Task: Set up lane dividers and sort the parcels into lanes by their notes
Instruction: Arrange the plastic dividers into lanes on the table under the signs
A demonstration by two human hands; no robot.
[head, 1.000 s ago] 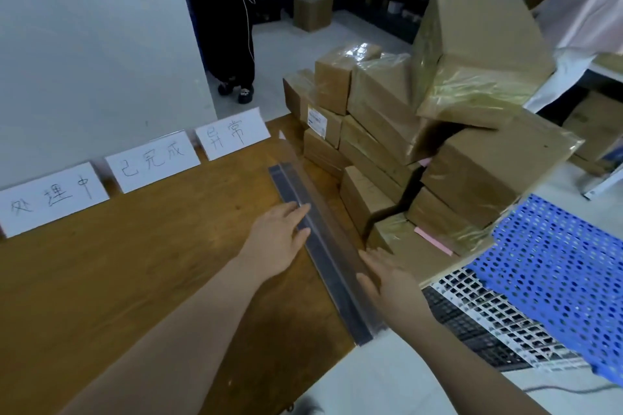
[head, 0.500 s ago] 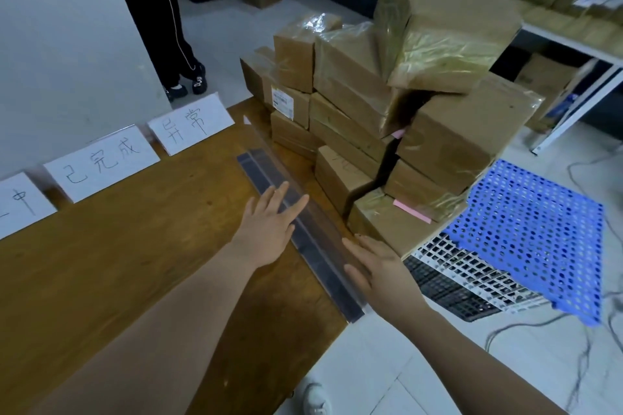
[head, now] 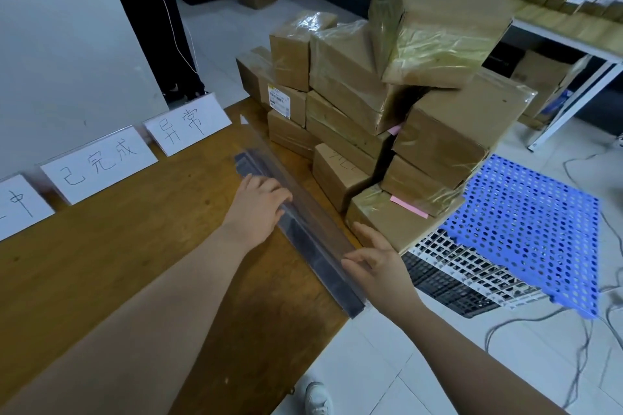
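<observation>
Along the right edge of the wooden surface, a clear lane divider is lying just beside the stacked parcels. The left hand is pressing on its middle with lightly bent fingers. The right hand is touching its near end with fingers loosely spread; whether it is pinching cannot be told.

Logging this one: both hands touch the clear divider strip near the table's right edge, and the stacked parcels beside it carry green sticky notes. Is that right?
Not quite: the head view shows the sticky notes on the stacked parcels are pink, not green. The rest stands: left hand and right hand both touch the clear divider strip near the table's right edge.
</observation>
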